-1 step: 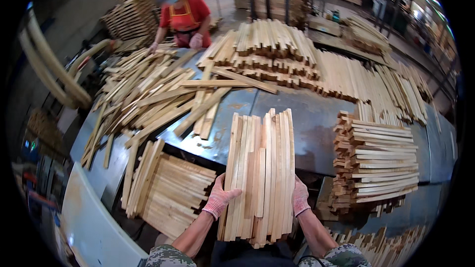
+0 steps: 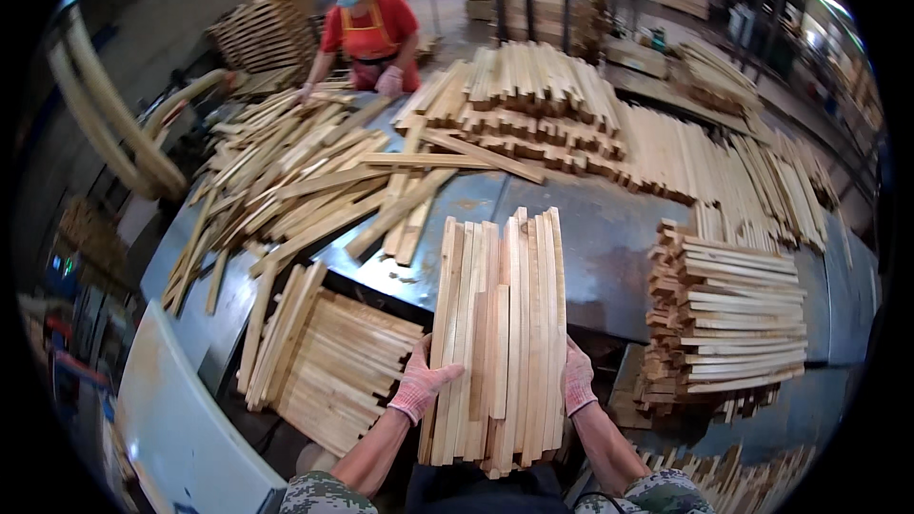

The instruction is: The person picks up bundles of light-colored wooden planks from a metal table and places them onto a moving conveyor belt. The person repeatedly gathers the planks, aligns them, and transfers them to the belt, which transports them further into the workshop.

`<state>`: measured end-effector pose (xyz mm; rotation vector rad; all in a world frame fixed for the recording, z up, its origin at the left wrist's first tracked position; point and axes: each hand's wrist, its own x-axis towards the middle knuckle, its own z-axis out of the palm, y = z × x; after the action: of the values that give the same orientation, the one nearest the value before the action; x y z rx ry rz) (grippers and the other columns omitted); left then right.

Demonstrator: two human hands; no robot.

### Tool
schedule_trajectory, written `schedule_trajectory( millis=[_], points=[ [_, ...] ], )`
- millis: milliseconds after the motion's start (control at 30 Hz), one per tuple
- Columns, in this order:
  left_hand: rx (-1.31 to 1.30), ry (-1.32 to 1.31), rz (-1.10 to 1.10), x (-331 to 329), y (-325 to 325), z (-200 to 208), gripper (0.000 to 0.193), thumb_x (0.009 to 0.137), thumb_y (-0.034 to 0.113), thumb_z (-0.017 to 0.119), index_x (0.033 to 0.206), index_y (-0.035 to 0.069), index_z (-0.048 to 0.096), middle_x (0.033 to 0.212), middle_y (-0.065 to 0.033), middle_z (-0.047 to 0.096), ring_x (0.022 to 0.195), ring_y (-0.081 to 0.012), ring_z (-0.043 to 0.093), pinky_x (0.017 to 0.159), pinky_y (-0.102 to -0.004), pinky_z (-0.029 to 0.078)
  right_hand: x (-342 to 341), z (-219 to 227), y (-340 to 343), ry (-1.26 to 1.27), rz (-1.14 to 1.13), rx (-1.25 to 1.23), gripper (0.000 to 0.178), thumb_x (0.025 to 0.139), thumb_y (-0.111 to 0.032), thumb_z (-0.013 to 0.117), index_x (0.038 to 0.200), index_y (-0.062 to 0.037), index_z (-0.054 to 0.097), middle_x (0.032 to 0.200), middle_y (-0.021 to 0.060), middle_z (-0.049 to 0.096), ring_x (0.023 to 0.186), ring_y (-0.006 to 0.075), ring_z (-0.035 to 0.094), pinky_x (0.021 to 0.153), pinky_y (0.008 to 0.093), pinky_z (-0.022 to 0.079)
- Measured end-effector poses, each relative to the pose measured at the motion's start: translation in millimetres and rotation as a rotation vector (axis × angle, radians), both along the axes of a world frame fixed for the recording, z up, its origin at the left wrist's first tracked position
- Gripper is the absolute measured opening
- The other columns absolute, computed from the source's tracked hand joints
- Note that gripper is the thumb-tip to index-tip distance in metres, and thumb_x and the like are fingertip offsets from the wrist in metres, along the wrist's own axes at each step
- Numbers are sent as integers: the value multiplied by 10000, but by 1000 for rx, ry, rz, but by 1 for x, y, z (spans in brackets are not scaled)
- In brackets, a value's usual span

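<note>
The left hand and right hand are holding a bundle of sticks between them, fingers gripping its long sides. The sticks are pointing straight ahead, toward the counter.

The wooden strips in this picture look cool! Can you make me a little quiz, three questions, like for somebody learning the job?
1. True or false: the left hand and the right hand hold the bundle of wooden strips from opposite sides.

2. Pick one: what colour are the sleeves of the co-worker across the table?
A) Blue
B) Red
C) Green

3. Fill in the blank: the messy heap of loose strips lies toward the wearer's ______ side of the table.

Key: 1. True. 2. B. 3. Left.
</note>
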<state>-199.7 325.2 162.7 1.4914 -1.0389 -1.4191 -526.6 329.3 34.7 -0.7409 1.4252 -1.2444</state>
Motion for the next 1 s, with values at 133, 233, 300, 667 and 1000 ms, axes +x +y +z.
schedule_trajectory(
  millis=[133,233,300,667,1000],
  points=[
    [-79,4,252,40,62,34,1072,780,190,961,1620,-65,346,1507,-204,562,1364,-294,591,1182,-417,495,54,47,-21,810,304,-415,393,1135,-337,586,1412,-99,733,1150,55,802,938,129,732,838,282,583],
    [-103,68,371,85,115,53,1121,772,175,960,1656,-62,313,1537,-191,557,1409,-294,565,1212,-419,464,113,73,-27,-273,339,-92,420,1121,-300,598,1424,-33,715,1238,83,788,1040,153,734,925,299,585],
    [-132,-8,462,115,150,62,1140,779,173,961,1675,-52,293,1542,-196,556,1411,-296,566,1209,-415,468,156,86,-26,-288,453,-115,430,1116,-266,594,1455,-21,694,1290,95,774,1086,180,740,972,311,580],
    [-205,78,924,285,431,98,991,888,169,913,1654,-38,320,1479,-158,595,1308,-232,620,1122,-388,539,442,146,130,-340,948,32,404,1090,-222,616,1405,7,720,1244,106,782,1049,206,752,898,343,604],
    [-41,14,1098,452,685,82,890,900,209,905,1590,-66,415,1379,-187,686,1209,-279,687,1070,-420,573,678,172,371,-378,1205,252,686,1077,-103,635,1690,5,347,1555,213,603,1306,326,674,1061,399,578]
  ],
)
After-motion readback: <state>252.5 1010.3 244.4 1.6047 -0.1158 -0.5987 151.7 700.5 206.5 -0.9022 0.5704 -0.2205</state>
